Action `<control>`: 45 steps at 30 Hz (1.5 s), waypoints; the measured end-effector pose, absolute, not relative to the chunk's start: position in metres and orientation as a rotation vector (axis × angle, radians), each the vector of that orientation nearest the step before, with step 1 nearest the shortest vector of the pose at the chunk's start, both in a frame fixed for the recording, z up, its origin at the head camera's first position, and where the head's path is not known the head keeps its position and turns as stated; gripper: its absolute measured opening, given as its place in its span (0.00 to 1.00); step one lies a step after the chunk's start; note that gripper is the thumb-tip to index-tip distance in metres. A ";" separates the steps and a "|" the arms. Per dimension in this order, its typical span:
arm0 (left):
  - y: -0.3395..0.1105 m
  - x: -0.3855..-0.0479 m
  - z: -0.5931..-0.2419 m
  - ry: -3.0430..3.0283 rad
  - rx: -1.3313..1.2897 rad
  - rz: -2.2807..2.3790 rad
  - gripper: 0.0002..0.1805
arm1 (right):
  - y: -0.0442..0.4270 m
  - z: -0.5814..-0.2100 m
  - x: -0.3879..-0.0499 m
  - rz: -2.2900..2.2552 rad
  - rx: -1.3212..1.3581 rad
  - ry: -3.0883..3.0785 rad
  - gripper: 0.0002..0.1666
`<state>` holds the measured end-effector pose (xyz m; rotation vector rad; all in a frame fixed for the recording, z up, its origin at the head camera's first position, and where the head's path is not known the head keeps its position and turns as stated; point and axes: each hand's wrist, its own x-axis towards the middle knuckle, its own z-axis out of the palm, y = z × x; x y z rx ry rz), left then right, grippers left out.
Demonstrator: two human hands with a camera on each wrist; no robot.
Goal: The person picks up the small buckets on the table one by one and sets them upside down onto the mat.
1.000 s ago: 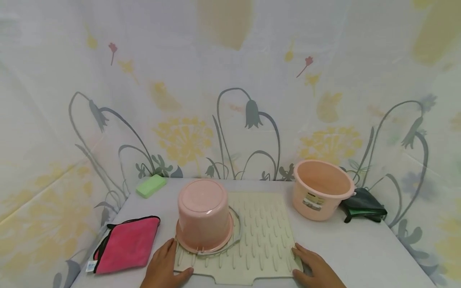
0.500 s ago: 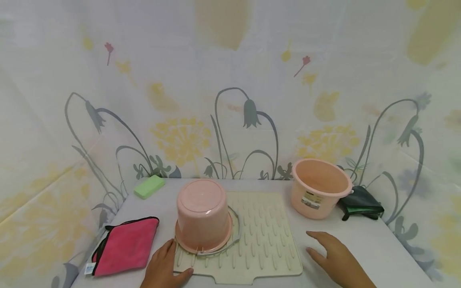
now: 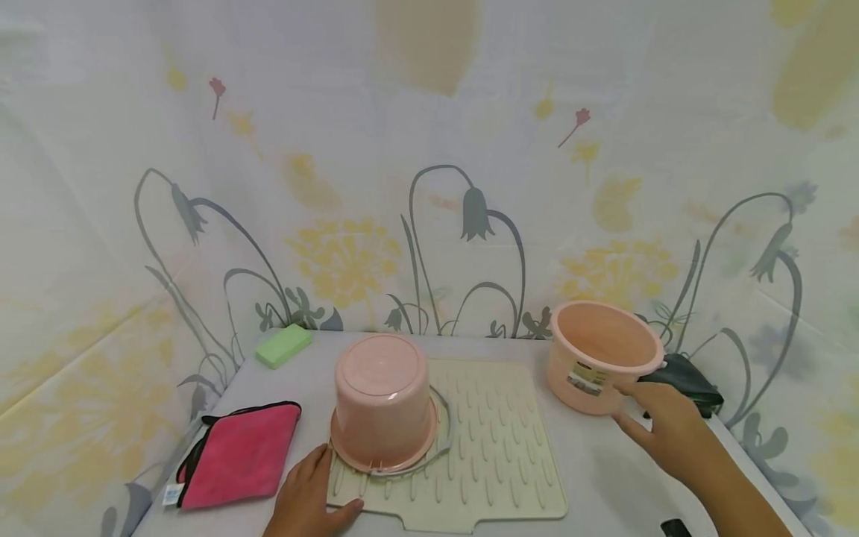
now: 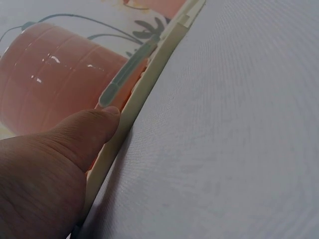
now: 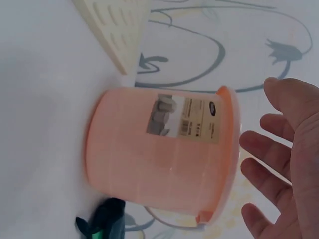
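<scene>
Here's your left hand at the near left corner of the cream mat, fingers laid along the side edge, thumb stretched out at the front edge, resting there uncurled. The left wrist view catches only the thumb; for the fingers you need the head view. What that close shot does give you is the grey handle of the upturned bucket, just past your thumb tip. From above, that bucket sits mouth down on the mat's left half, handle looped around its rim.

Over to your right hand: fingers spread, nothing in them, right by the upright bucket, which stands on the bench beyond the mat's right side. From the head your fingertips overlap its wall; the right wrist view puts them by the rim, and you can't tell whether they touch. That view also opens up the label, printed picture and all, and a dark bundle beside the base.

Only the head view shows you the pink cloth, the green sponge and a small black object, cut off at the bottom.
</scene>
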<state>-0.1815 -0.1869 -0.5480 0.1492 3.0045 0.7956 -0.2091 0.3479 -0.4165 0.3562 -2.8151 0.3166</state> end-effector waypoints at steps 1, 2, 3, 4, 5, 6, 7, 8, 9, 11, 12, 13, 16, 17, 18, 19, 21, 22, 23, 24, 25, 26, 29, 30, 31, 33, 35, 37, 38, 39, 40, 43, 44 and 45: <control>-0.187 -0.181 -0.548 3.005 0.147 0.795 0.62 | 0.350 -0.414 -0.212 0.311 0.381 -2.787 0.33; -0.187 -0.181 -0.548 3.004 0.145 0.795 0.62 | 0.353 -0.411 -0.216 0.308 0.404 -2.763 0.32; -0.187 -0.181 -0.547 3.004 0.144 0.793 0.62 | 0.355 -0.409 -0.220 0.293 0.426 -2.737 0.32; -0.187 -0.181 -0.547 3.004 0.142 0.790 0.63 | 0.358 -0.408 -0.224 0.288 0.446 -2.710 0.32; -0.187 -0.181 -0.546 3.004 0.142 0.791 0.63 | 0.361 -0.407 -0.228 0.283 0.466 -2.680 0.32; -0.187 -0.181 -0.546 3.005 0.143 0.791 0.63 | 0.365 -0.407 -0.233 0.279 0.482 -2.654 0.32; -0.187 -0.180 -0.545 3.004 0.144 0.792 0.63 | 0.369 -0.406 -0.237 0.273 0.494 -2.634 0.32; -0.187 -0.180 -0.545 3.003 0.145 0.794 0.62 | 0.373 -0.406 -0.241 0.263 0.504 -2.616 0.33; -0.186 -0.180 -0.545 3.001 0.146 0.799 0.62 | 0.377 -0.406 -0.245 0.262 0.507 -2.605 0.34; -0.186 -0.180 -0.545 3.003 0.155 0.803 0.62 | 0.384 -0.406 -0.253 0.271 0.507 -2.606 0.34; -0.186 -0.180 -0.544 3.002 0.156 0.805 0.62 | 0.387 -0.405 -0.257 0.274 0.500 -2.615 0.33; -0.187 -0.181 -0.544 3.001 0.157 0.805 0.62 | 0.390 -0.404 -0.261 0.276 0.493 -2.628 0.32; -0.187 -0.181 -0.545 3.002 0.160 0.797 0.62 | 0.395 -0.402 -0.271 0.279 0.478 -2.670 0.30; -0.187 -0.181 -0.546 3.004 0.163 0.795 0.62 | 0.396 -0.401 -0.274 0.277 0.478 -2.680 0.30; -0.187 -0.181 -0.547 3.003 0.161 0.797 0.62 | 0.397 -0.401 -0.276 0.272 0.478 -2.685 0.30; -0.187 -0.181 -0.547 3.007 0.168 0.791 0.62 | 0.398 -0.400 -0.279 0.274 0.473 -2.697 0.31; -0.187 -0.182 -0.548 3.019 0.185 0.781 0.61 | 0.397 -0.399 -0.283 0.271 0.462 -2.721 0.35; -0.187 -0.182 -0.548 3.026 0.195 0.778 0.61 | 0.397 -0.398 -0.286 0.276 0.456 -2.735 0.36; -0.187 -0.182 -0.548 3.030 0.199 0.780 0.61 | 0.396 -0.398 -0.288 0.287 0.445 -2.756 0.38; -0.187 -0.182 -0.548 3.032 0.201 0.780 0.61 | 0.396 -0.398 -0.290 0.303 0.437 -2.777 0.39; -0.187 -0.182 -0.548 3.035 0.204 0.778 0.61 | 0.394 -0.398 -0.292 0.313 0.431 -2.802 0.41; -0.187 -0.182 -0.548 3.037 0.206 0.779 0.61 | 0.394 -0.399 -0.295 0.323 0.424 -2.821 0.41; -0.188 -0.182 -0.548 3.037 0.199 0.776 0.61 | 0.388 -0.404 -0.303 0.361 0.413 -2.872 0.42; -0.188 -0.182 -0.548 3.042 0.202 0.766 0.61 | 0.387 -0.406 -0.304 0.385 0.414 -2.882 0.41; -0.188 -0.182 -0.547 3.045 0.205 0.760 0.61 | 0.385 -0.408 -0.305 0.392 0.415 -2.887 0.38; -0.188 -0.182 -0.547 3.041 0.197 0.766 0.61 | 0.381 -0.412 -0.307 0.400 0.414 -2.887 0.31; -0.187 -0.182 -0.547 3.035 0.191 0.775 0.61 | 0.379 -0.415 -0.307 0.385 0.423 -2.865 0.23; -0.187 -0.181 -0.546 3.028 0.181 0.791 0.61 | 0.377 -0.419 -0.307 0.325 0.425 -2.828 0.22; -0.187 -0.181 -0.546 3.027 0.176 0.798 0.61 | 0.376 -0.421 -0.307 0.293 0.420 -2.808 0.25; -0.187 -0.181 -0.546 3.031 0.181 0.789 0.61 | 0.376 -0.423 -0.306 0.268 0.414 -2.787 0.27; -0.187 -0.181 -0.546 3.034 0.183 0.780 0.61 | 0.375 -0.425 -0.306 0.245 0.407 -2.770 0.29; -0.187 -0.182 -0.546 3.047 0.194 0.761 0.61 | 0.373 -0.429 -0.306 0.210 0.370 -2.743 0.31; -0.187 -0.182 -0.546 3.046 0.194 0.762 0.61 | 0.372 -0.430 -0.306 0.207 0.356 -2.741 0.31; -0.187 -0.182 -0.546 3.043 0.198 0.757 0.60 | 0.372 -0.431 -0.306 0.200 0.345 -2.741 0.32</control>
